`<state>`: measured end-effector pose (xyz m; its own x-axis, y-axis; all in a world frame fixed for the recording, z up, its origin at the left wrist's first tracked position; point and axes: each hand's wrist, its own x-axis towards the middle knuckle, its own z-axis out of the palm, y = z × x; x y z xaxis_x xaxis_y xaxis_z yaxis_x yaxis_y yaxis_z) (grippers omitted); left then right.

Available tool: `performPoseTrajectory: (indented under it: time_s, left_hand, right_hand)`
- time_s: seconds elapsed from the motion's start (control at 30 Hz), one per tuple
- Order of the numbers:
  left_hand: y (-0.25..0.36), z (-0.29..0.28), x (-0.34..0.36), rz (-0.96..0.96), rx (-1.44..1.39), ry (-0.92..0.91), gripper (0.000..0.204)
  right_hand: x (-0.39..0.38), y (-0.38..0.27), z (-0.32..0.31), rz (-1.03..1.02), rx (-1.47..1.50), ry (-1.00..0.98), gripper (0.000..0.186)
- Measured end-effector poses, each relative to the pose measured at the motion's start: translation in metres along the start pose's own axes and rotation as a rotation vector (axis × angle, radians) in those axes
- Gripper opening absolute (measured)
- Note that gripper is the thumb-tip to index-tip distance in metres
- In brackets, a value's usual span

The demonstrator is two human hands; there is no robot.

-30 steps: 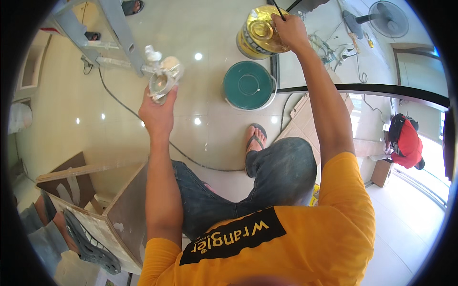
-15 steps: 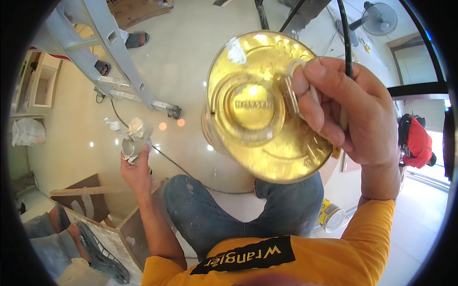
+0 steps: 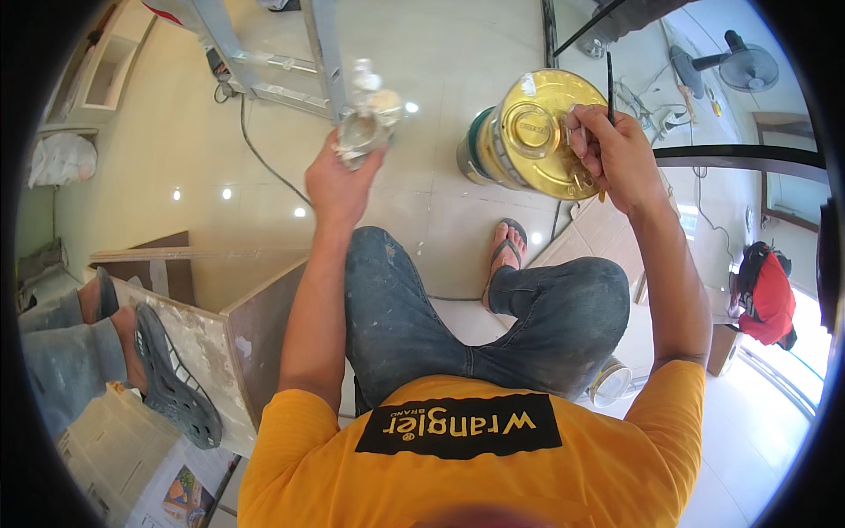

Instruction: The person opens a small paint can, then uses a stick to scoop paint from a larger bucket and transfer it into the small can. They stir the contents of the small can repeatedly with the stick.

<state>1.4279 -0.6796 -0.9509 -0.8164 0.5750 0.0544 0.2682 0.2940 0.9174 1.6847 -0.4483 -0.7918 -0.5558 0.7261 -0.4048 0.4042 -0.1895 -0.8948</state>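
Note:
My left hand [image 3: 337, 189] is closed round a crumpled, whitish, smeared cup-like container [image 3: 359, 132], held up over the floor; its contents are blurred. To the right, my right hand [image 3: 623, 157] has its fingers bent at the handle on top of a large round metal can [image 3: 563, 92] with a shiny gold lid. A round cap is set in the lid, with a white smear near the rim. The can's side shows metallic and teal bands. A thin dark stick [image 3: 610, 84] rises from the same right hand; its lower end is hidden by the fingers.
A metal stepladder [image 3: 326, 57] stands far left, beside a dark cable [image 3: 249, 145]. Wooden panels [image 3: 264, 326] are at left, near another person's shoe [image 3: 180, 378]. A fan [image 3: 748, 66] stands far right. A smaller can [image 3: 609, 385] sits by my knee. A person in red [image 3: 775, 299] is at right.
The gold-lidded can has gone farther from the camera, with my right hand still at its handle. My left hand has moved up and right with the crumpled container. The whole view has shifted.

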Motion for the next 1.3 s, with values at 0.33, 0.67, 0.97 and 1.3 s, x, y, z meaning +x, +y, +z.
performPoseTrajectory:
  time_s: [0.33,0.67,0.97,1.3]
  left_hand:
    - [0.007,0.066,0.002,0.026,0.076,-0.134,0.069]
    - [0.007,0.146,-0.016,0.005,0.162,-0.144,0.064]
    - [-0.018,0.186,-0.037,-0.014,0.177,-0.118,0.065]
    - [-0.028,0.185,-0.038,0.104,0.184,-0.148,0.077]
  right_hand:
    - [0.044,0.046,-0.016,0.002,-0.052,0.093,0.033]
    - [0.050,0.065,-0.019,-0.308,-0.801,0.335,0.042]
    - [0.042,0.077,-0.027,-0.506,-1.034,0.552,0.046]
    - [0.043,0.061,-0.045,-0.174,-1.093,0.409,0.047]
